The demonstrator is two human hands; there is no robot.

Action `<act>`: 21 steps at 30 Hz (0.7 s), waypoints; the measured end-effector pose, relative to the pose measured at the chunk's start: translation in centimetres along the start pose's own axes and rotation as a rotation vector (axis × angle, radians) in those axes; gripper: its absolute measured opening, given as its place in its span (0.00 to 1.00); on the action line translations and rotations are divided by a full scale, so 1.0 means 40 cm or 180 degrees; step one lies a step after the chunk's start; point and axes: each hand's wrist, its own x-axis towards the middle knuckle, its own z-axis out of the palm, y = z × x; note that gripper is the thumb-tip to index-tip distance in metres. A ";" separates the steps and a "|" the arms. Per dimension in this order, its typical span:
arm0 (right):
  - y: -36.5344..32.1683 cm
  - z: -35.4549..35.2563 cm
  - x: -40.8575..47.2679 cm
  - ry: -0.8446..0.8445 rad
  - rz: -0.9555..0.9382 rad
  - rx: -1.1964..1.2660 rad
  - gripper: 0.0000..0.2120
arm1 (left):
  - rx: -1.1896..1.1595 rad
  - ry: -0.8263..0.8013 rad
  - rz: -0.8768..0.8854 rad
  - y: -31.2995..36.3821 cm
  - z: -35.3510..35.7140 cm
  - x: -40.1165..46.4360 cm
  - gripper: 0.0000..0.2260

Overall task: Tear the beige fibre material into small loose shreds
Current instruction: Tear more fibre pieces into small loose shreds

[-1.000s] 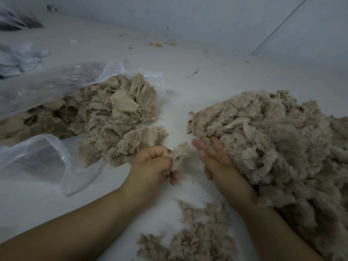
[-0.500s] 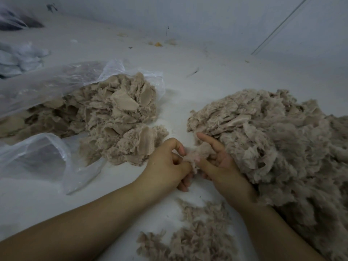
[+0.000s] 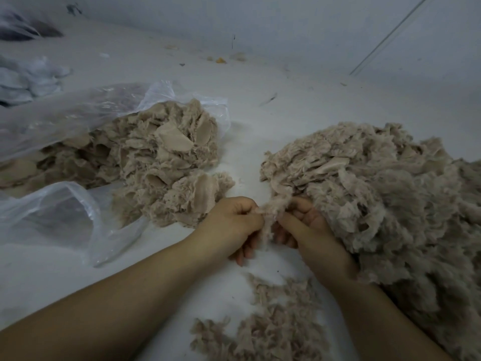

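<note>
Pale grey worktop [image 3: 299, 121] runs up to a pale wall [image 3: 286, 19] at the back, with a few small scraps lying near the join. At the far left sits a heap of bluish-white stuff [image 3: 28, 76], blurred. Next to it a clear plastic bag [image 3: 65, 217] lies open on its side, and a pile of beige fibre pieces [image 3: 161, 162] spills out of its mouth onto the worktop; these pieces look flatter and more layered. Just right of that pile, the left hand [image 3: 231, 225] has its fingers curled, thumb and forefinger pinching one end of a small beige tuft [image 3: 270, 212]. The right hand [image 3: 307, 227] pinches the other side of the same tuft, so the tuft is held between both hands, above the worktop. The right hand's back rests against a big fluffy mound of beige shreds [image 3: 390, 194] that fills the right side. Below the hands, near the bottom edge, a smaller scatter of loose shreds [image 3: 273, 327] lies on the worktop between the two forearms.
</note>
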 end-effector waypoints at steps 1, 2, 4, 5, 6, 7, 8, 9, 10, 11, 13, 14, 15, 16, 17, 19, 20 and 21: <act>-0.001 0.000 -0.002 -0.0001 -0.0027 0.0019 0.10 | 0.0153 0.0011 -0.0005 0.001 0.004 0.001 0.08; -0.002 0.001 -0.004 -0.0024 -0.0071 0.0040 0.09 | 0.0289 0.0017 0.0011 0.001 0.010 0.003 0.07; -0.007 0.001 -0.010 -0.0183 -0.0154 0.0140 0.07 | 0.0522 -0.0001 0.0068 0.001 0.020 0.006 0.07; -0.009 0.001 -0.012 -0.0281 -0.0144 0.0216 0.06 | 0.0585 -0.0012 0.0076 0.000 0.023 0.009 0.09; -0.010 0.001 -0.011 -0.0336 -0.0114 0.0236 0.06 | 0.0601 -0.0025 0.0070 -0.001 0.024 0.011 0.10; -0.009 0.002 -0.008 -0.0334 -0.0075 0.0186 0.05 | 0.0581 -0.0055 0.0058 -0.001 0.023 0.012 0.13; -0.005 0.002 -0.004 -0.0280 -0.0033 0.0118 0.04 | 0.0531 -0.0107 0.0060 -0.001 0.021 0.013 0.16; -0.001 0.002 0.000 -0.0200 0.0029 0.0078 0.03 | 0.0440 -0.0183 0.0066 -0.002 0.017 0.014 0.18; 0.003 0.001 0.004 -0.0136 0.0088 0.0077 0.03 | 0.0311 -0.0277 0.0074 -0.003 0.013 0.014 0.20; 0.005 -0.002 0.005 -0.0116 0.0130 0.0088 0.02 | 0.0158 -0.0363 0.0079 -0.005 0.007 0.016 0.21; 0.008 -0.008 0.005 -0.0186 0.0116 0.0033 0.06 | -0.0105 -0.0332 0.0091 -0.010 -0.004 0.021 0.23; 0.010 -0.011 0.004 -0.0260 0.0094 -0.0031 0.07 | -0.0201 -0.0228 0.0128 -0.013 -0.008 0.026 0.23; 0.009 -0.010 0.002 -0.0326 0.0080 -0.0086 0.07 | -0.0290 -0.0128 0.0189 -0.015 -0.009 0.030 0.21; 0.008 -0.008 0.001 -0.0370 0.0071 -0.0119 0.07 | -0.0397 -0.0057 0.0250 -0.016 -0.009 0.033 0.19; 0.008 -0.007 0.000 -0.0370 0.0077 -0.0119 0.07 | -0.0522 -0.0019 0.0291 -0.015 -0.009 0.034 0.17; 0.008 -0.007 0.003 -0.0314 0.0120 -0.0050 0.08 | -0.0788 0.0024 0.0353 -0.016 -0.010 0.032 0.14; 0.006 -0.008 0.004 -0.0309 0.0126 -0.0033 0.10 | -0.0932 0.0091 0.0395 -0.019 -0.011 0.030 0.14; 0.006 -0.008 0.004 -0.0301 0.0129 -0.0034 0.12 | -0.1083 0.0205 0.0435 -0.023 -0.011 0.027 0.14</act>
